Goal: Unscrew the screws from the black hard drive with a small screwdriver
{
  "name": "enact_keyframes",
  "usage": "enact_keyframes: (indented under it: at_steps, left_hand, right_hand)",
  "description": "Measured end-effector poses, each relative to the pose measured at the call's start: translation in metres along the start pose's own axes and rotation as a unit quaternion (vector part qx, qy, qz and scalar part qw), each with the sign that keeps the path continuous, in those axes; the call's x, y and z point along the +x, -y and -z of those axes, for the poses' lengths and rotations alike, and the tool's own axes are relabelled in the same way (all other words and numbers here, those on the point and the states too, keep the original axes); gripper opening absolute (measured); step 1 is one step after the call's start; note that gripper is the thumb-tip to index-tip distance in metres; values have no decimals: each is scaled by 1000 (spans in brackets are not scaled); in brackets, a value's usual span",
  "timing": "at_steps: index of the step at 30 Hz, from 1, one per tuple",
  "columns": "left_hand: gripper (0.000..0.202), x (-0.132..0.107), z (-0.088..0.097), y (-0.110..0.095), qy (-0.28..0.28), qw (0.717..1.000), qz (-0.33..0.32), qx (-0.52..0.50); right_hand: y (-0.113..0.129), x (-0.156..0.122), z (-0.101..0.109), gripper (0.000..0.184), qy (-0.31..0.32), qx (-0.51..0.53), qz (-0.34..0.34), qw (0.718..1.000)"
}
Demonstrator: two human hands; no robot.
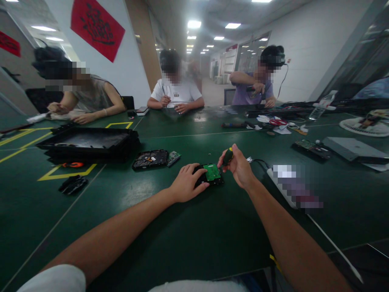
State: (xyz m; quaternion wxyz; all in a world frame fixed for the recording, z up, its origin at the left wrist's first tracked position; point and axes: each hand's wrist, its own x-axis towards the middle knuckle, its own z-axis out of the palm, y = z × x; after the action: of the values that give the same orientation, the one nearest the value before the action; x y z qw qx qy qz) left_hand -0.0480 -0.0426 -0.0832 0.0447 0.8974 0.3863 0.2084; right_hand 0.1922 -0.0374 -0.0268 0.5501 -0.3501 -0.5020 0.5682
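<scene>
A hard drive (217, 181) lies on the green table in front of me, its green circuit board (212, 172) facing up. My left hand (187, 183) grips its left side, with the thumb along the near edge and the fingers over the top. In my right hand (238, 167) is a screwdriver (227, 156) with a black and yellow handle, held tilted. Its tip points down at the right end of the circuit board; whether it sits in a screw is too small to tell. Left of the drive are an opened hard drive (150, 159) and a loose circuit board (174, 158).
Stacked black trays (88, 142) stand at the left, near black gloves (73, 184). A white power strip (284, 188) with its cable lies on my right. Beyond are another drive (311, 149), a grey metal case (354, 149) and a bottle (322, 105). Several people sit across the table.
</scene>
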Motion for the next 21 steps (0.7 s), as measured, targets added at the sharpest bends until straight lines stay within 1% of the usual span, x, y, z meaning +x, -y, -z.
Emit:
enact_keyframes:
  at_steps: [5,9,13,21]
  left_hand:
    - [58,0,-1,1,1,1000,3,-1]
    - [57,-1,-2,3,-2,1000,3,-8]
    - [58,0,-2,2,4,1000,3,-3]
    - [58,0,0,1,4,1000,2,-2]
  right_hand:
    - [-1,0,1,47,-20,-37,27,999]
    - [-4,1,0,49,-20,-35,19,999]
    - [-6,2,0,48,-35,-28,17,999]
    - [-3,2,-2,59,-20,3,9,1000]
